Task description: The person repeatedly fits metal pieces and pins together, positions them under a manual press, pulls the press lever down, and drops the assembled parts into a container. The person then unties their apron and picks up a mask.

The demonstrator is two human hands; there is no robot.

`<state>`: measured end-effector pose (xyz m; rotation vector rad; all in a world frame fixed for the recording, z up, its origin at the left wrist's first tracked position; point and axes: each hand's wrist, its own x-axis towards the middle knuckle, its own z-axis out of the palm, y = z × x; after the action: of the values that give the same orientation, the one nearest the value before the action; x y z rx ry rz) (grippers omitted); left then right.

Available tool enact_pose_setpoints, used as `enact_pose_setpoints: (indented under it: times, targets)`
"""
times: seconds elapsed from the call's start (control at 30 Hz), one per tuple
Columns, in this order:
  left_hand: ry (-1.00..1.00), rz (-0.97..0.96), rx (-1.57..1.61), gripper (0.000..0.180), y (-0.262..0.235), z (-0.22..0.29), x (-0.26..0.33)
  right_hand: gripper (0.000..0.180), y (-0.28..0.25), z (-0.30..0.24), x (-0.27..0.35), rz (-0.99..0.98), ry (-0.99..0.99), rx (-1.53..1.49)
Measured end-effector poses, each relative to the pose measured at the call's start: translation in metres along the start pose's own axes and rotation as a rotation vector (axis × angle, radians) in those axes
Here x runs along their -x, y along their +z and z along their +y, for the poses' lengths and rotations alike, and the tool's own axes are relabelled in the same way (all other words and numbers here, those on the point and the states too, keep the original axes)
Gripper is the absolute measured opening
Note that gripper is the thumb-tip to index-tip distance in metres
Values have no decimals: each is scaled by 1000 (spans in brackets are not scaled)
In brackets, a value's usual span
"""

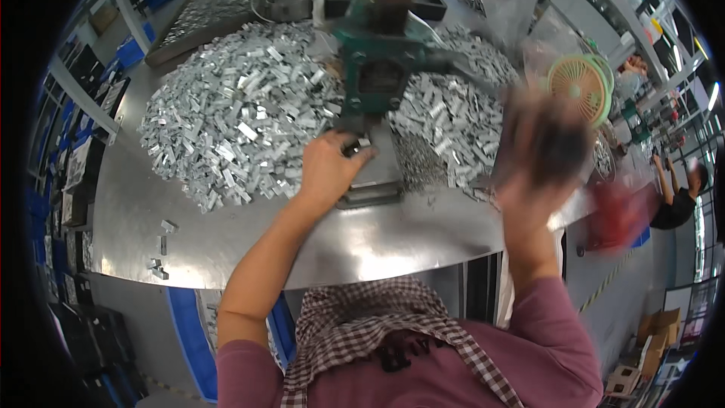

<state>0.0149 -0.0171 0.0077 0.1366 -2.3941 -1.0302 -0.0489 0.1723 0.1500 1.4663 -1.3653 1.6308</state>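
A green hand press (377,68) stands on the steel table in front of me. My left hand (328,166) is at its base, thumb and forefinger closed round a small silver metal piece (362,143) beneath the ram. Fingers partly cover that piece. Out to the right, my right hand (532,174) is smeared by motion around the dark end of the press lever (468,68); its fingers do not show clearly. Heaps of small silver metal pieces (242,113) lie left of the press, and more metal pieces (453,113) lie to its right.
A few loose pieces (162,245) lie near the front left of the steel table (226,238). A green fan (578,87) stands at the right beside plastic bags. Below the table's edge is a blue bin (189,340). Other people work at the back and right.
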Motion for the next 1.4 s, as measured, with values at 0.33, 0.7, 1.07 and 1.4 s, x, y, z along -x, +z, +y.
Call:
enact_pose_setpoints:
  times: [0.33,0.7,1.07,1.4]
  targets:
    - [9,-3,65,24,-38,9,27,33,26,16,-75,214,379,-221]
    - [-41,131,-837,18,-144,-55,70,16,-9,52,-63,112,273,-399]
    - [-189,137,-834,25,-129,-114,29,28,-64,130,100,-491,685,586]
    - [-135,-235,-181,15,-86,1,33,12,-53,164,127,-924,195,977]
